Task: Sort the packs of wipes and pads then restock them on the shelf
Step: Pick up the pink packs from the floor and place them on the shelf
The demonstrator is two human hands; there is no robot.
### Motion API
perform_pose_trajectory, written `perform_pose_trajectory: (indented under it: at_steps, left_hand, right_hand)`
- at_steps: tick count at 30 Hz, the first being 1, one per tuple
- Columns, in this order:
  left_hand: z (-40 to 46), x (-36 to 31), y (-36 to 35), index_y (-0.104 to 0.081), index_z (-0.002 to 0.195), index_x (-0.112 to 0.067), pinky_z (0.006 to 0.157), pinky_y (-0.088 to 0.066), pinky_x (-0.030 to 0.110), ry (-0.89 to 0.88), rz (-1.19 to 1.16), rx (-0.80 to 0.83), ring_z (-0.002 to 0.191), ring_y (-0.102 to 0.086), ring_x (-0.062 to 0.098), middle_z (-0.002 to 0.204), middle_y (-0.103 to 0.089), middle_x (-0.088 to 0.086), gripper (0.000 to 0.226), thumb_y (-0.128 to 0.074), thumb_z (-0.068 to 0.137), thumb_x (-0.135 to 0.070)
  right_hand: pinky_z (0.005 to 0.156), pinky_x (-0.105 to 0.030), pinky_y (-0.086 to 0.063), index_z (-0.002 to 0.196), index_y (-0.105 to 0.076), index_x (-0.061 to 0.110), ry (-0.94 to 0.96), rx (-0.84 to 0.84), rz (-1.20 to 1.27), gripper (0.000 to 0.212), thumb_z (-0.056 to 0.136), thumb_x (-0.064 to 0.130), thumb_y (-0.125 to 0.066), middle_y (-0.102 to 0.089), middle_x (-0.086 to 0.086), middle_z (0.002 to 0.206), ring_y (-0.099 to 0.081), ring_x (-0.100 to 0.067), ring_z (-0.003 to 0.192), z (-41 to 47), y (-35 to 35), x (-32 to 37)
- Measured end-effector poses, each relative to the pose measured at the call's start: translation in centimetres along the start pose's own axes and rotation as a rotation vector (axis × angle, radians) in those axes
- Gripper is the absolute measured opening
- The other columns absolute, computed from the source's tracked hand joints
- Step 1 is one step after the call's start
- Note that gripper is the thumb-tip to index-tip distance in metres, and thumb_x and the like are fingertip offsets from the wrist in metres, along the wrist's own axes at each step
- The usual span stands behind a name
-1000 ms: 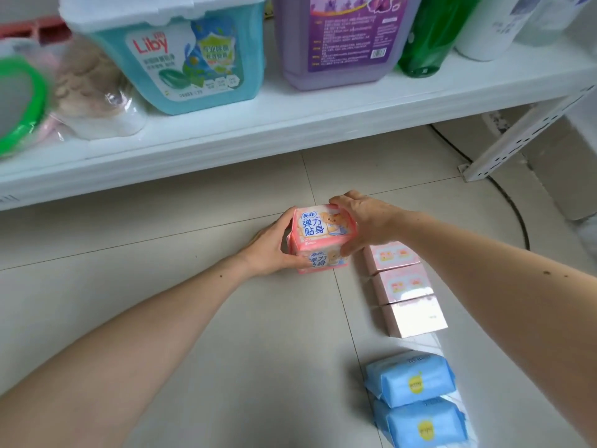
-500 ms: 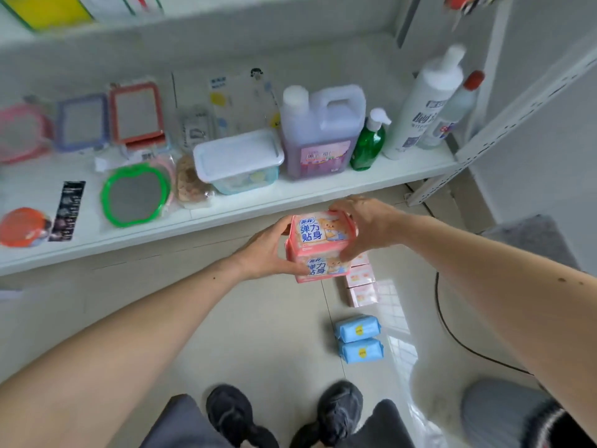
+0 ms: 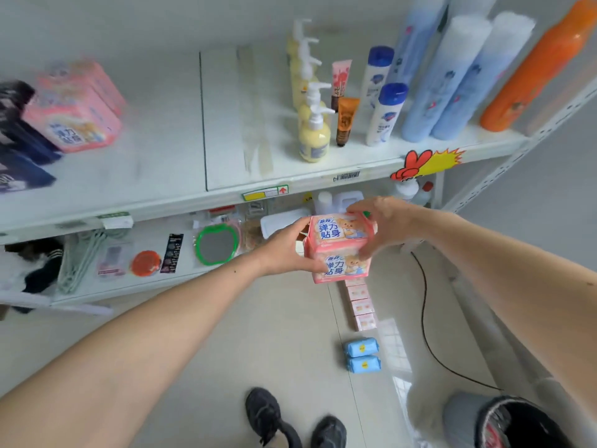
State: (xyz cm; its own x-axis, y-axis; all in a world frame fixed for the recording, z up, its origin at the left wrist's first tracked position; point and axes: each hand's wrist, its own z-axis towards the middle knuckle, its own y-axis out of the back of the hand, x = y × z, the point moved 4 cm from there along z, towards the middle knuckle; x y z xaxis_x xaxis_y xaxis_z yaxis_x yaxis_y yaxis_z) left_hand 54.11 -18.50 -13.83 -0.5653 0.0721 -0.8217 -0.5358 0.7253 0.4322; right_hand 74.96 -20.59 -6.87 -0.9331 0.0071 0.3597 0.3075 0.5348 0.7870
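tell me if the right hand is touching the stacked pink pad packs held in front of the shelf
Touching. The head view shows the right hand with its fingers curled over the top and right side of the stacked pink pad packs, while the left hand grips the opposite side.

Held pink packs: two stacked, each printed "弹力贴身" in blue beside a cartoon bear; the small brand mark above is too small to read.
Pink packs on upper shelf: same blue characters, blurred, near the left edge.
Upper shelf front edge: barcode sticker, digits unreadable; a yellow tag with a red up-arrow; a red hand-and-starburst sticker at the right end.
Bottle labels: unreadable.
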Motion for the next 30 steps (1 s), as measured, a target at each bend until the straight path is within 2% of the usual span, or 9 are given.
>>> perform_pose_trajectory:
  at_steps: [3,6,10,15,20,23,25,27,30]
  left_hand:
    - [-2.6,-2.5,2.2,-0.035,0.136,-0.040,0.107,-0.042,0.036,0.002,0.013,-0.011,0.119,-0.053,0.003,0.126,-0.058,-0.020,0.097,-0.087,0.055,-0.048]
    - [-5.7,-4.4,4.3,-0.036,0.140,-0.034,0.109,-0.039,0.037,0.002,0.002,-0.039,0.122,-0.051,0.005,0.129,-0.057,-0.017,0.095,-0.088,0.060,-0.041]
    - [-9.6,-5.3,7.0,-0.040,0.134,-0.038,0.101,-0.048,0.044,0.015,-0.011,-0.104,0.118,-0.057,0.006,0.125,-0.059,-0.020,0.090,-0.087,0.058,-0.045]
    - [-14.6,-4.5,12.1,-0.037,0.135,-0.039,0.104,-0.045,0.036,0.031,0.042,-0.209,0.116,-0.056,0.002,0.125,-0.058,-0.022,0.092,-0.084,0.056,-0.051]
    - [-18.5,-2.8,19.2,-0.036,0.136,-0.036,0.097,-0.046,0.030,0.026,0.095,-0.253,0.113,-0.056,0.005,0.124,-0.059,-0.018,0.081,-0.082,0.070,-0.037]
    - [-20.0,-1.1,23.9,-0.037,0.137,-0.034,0.096,-0.046,0.033,0.025,0.177,-0.303,0.111,-0.056,0.009,0.123,-0.060,-0.015,0.079,-0.082,0.072,-0.033]
    - [-20.7,0.3,26.8,-0.039,0.137,-0.034,0.097,-0.048,0.038,0.024,0.221,-0.352,0.109,-0.058,0.010,0.124,-0.061,-0.013,0.080,-0.083,0.070,-0.035]
    - [-21.3,1.7,29.6,-0.035,0.141,-0.033,0.101,-0.046,0.041,0.027,0.280,-0.414,0.116,-0.056,0.012,0.132,-0.057,-0.009,0.088,-0.083,0.068,-0.039]
    - [-21.7,3.6,33.0,-0.024,0.149,-0.029,0.108,-0.038,0.045,0.080,0.404,-0.525,0.134,-0.042,0.018,0.148,-0.042,-0.003,0.102,-0.083,0.066,-0.044]
  right_hand:
    - [0.081,-0.027,-0.047,0.132,-0.048,0.032,0.024,0.008,-0.014,0.086,0.057,0.042,-0.090,-0.063,0.009,0.107,-0.061,-0.018,0.100,-1.8,2.8,2.9]
    - [0.073,-0.025,-0.048,0.134,-0.046,0.033,0.063,0.010,-0.021,0.086,0.060,0.042,-0.089,-0.060,0.009,0.110,-0.059,-0.016,0.094,-3.3,4.9,6.1]
    - [0.087,-0.029,-0.042,0.143,-0.040,0.029,0.104,-0.021,-0.078,0.097,0.060,0.048,-0.087,-0.054,0.006,0.127,-0.053,-0.017,0.105,-4.1,6.6,10.2]
    - [0.085,-0.025,-0.041,0.141,-0.041,0.025,0.193,-0.034,-0.096,0.095,0.061,0.043,-0.089,-0.056,0.006,0.127,-0.053,-0.013,0.100,-3.0,7.8,17.4]
    - [0.087,-0.024,-0.038,0.142,-0.042,0.020,0.245,-0.097,-0.124,0.093,0.064,0.038,-0.088,-0.050,0.000,0.134,-0.049,-0.013,0.101,0.2,9.2,25.4]
    - [0.091,-0.027,-0.042,0.138,-0.047,0.018,0.256,-0.132,-0.113,0.089,0.062,0.039,-0.088,-0.052,-0.004,0.132,-0.052,-0.017,0.104,2.8,9.4,29.8]
    - [0.094,-0.035,-0.046,0.131,-0.052,0.013,0.255,-0.158,-0.091,0.081,0.063,0.037,-0.088,-0.055,-0.008,0.126,-0.055,-0.023,0.105,4.4,9.4,32.4]
    - [0.094,-0.040,-0.046,0.127,-0.054,0.010,0.254,-0.191,-0.069,0.077,0.063,0.036,-0.088,-0.057,-0.009,0.122,-0.054,-0.027,0.107,6.1,9.3,34.8]
    - [0.090,-0.037,-0.048,0.125,-0.054,0.012,0.254,-0.240,-0.033,0.077,0.061,0.038,-0.088,-0.054,-0.007,0.119,-0.054,-0.025,0.104,8.8,9.0,37.6]
